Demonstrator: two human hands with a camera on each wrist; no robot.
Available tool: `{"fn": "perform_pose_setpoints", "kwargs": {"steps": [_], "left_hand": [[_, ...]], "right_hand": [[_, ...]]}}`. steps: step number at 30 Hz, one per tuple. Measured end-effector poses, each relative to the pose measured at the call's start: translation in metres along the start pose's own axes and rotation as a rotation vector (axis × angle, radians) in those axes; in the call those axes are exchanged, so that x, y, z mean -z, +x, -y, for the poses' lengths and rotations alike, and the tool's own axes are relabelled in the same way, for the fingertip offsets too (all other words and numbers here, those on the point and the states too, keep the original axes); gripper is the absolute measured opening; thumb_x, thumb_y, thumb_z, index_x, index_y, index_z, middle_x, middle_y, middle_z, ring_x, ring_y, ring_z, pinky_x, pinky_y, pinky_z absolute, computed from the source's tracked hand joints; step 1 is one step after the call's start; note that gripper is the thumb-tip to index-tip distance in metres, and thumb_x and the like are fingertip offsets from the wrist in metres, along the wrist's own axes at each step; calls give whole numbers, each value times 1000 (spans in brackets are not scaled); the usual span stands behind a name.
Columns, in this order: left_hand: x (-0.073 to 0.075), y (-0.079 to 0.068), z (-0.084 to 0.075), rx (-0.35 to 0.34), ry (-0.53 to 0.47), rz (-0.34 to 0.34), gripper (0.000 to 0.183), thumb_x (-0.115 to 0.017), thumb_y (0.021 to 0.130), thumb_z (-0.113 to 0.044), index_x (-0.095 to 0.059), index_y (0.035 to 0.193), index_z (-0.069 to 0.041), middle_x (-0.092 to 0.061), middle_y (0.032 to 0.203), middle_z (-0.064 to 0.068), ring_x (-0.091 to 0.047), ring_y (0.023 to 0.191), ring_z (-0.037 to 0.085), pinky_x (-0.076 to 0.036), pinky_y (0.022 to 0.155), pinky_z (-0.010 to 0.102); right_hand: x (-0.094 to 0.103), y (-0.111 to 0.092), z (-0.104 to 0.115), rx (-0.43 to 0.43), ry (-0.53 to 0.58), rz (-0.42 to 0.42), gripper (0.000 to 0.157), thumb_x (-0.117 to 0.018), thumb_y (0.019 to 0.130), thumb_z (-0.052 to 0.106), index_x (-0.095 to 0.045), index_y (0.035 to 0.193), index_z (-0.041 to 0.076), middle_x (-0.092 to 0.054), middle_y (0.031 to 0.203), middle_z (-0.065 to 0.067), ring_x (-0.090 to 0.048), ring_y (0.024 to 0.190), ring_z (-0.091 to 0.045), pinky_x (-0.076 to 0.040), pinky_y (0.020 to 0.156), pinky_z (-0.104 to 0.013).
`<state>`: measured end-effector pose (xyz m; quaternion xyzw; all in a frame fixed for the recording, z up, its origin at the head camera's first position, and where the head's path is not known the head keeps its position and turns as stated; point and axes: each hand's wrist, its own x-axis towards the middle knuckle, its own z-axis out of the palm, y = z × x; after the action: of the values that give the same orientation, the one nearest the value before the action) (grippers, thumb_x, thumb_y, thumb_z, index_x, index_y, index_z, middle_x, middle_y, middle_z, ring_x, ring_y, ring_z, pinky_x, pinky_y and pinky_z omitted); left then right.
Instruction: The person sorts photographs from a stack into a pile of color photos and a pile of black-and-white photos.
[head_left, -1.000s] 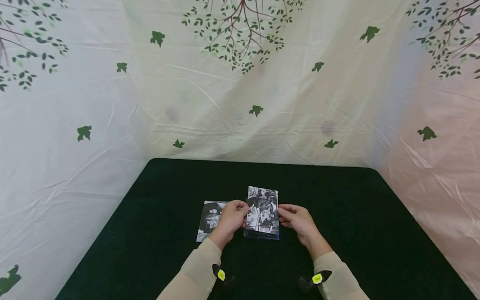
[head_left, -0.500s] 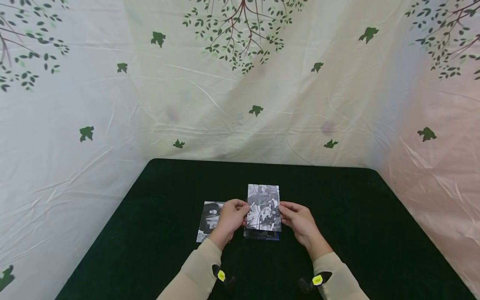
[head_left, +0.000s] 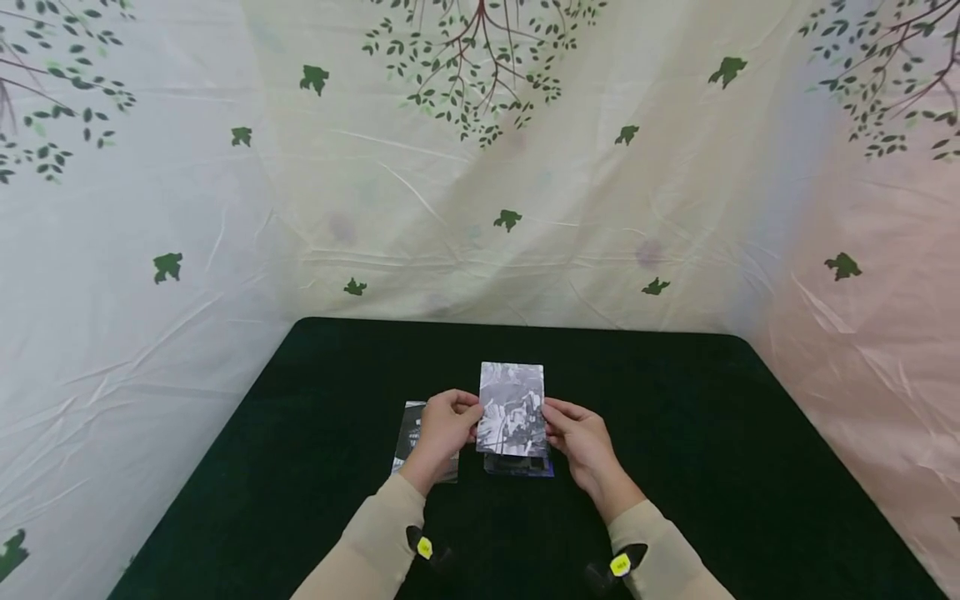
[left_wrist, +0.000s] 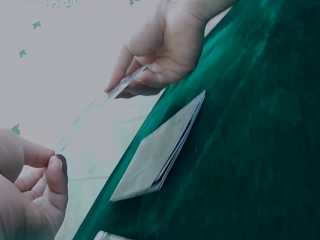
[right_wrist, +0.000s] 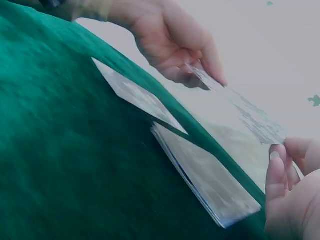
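Holding a photo by its opposite side edges, clamped in the pinching grip of left hand and right hand. Raised clear of the desk, partly covering a stack in the head view. Also hiding, behind left hand, part of another photo, flat on the desk just left of the stack. Wearing cream sleeves.

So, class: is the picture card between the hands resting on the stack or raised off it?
Raised off: in the left wrist view, the card is clear of the stack, pinched by left fingers and right fingers.
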<state>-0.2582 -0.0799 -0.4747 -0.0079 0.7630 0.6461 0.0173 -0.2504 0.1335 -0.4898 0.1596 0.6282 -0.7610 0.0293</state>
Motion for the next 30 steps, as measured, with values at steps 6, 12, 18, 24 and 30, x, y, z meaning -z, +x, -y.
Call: {"fn": "perform_pose_setpoints", "kwargs": {"steps": [6,12,18,24,30], "left_hand": [[36,-11,7,44,37,50,17,-64,92,-13,-63,105,-1,-62,82,10,-56,60,17,-51,57,30],[73,-24,12,115,59,45,17,-63,93,-11,-62,107,0,-61,81,11,-56,62,18,-50,56,28],[97,-26,18,143,127,21,17,-62,93,-12,-63,107,-2,-62,84,10,-57,65,19,-50,58,30],[114,-26,23,147,168,29,18,-62,93,-12,-63,107,0,-62,84,10,-56,65,19,-49,56,29],[121,-25,25,150,187,51,17,-62,93,-12,-63,105,0,-61,82,10,-57,64,20,-50,58,30]], "right_hand": [[-29,-23,-12,-5,35,30,32,-72,87,21,-69,115,7,-65,91,-7,-60,73,-16,-50,63,-26],[-59,-47,-27,-9,9,87,35,-72,87,25,-68,117,7,-64,101,-9,-62,80,-18,-52,68,-28],[-84,-58,-36,20,9,90,30,-71,88,20,-69,114,5,-64,100,-10,-62,78,-16,-53,67,-28],[-104,-69,-47,-9,10,66,30,-70,89,21,-69,116,8,-64,101,-8,-62,81,-17,-52,68,-29],[-112,-71,-52,56,-113,38,25,-69,89,17,-71,112,9,-68,97,-5,-63,76,-17,-53,64,-31]]}}
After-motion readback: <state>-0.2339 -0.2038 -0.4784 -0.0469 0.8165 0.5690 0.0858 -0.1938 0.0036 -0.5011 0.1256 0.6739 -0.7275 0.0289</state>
